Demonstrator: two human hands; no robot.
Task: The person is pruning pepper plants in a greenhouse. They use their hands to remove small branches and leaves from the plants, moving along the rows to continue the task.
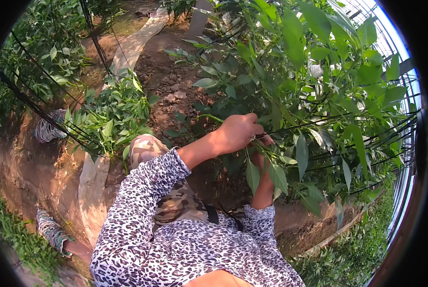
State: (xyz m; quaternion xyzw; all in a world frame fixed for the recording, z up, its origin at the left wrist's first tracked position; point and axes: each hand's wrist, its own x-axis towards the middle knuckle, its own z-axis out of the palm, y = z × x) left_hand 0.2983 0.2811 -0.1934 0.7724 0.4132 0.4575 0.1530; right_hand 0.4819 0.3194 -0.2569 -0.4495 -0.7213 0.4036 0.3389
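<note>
My left hand (237, 133), in a leopard-print sleeve, is closed at a stem of a leafy pepper plant (278, 107), beside a black cord (300, 125). A thin curved green pepper or stem (209, 117) shows behind its knuckles. My right hand (261, 158) is raised from below to the same spot, its fingertips close to those of the left. Leaves cover much of it, so its grip is not clear. Broad leaves (277, 177) hang in front of the right forearm. Small white flowers (333, 86) dot the plant.
Black cords (31, 98) cross the left side above a low leafy plant (117, 114). A pale strip of sheeting (93, 197) lies on the soil. My camouflage-clad knee (147, 147) is near that plant. Striped footwear (52, 229) is at lower left, and a similar striped bundle (50, 126) above.
</note>
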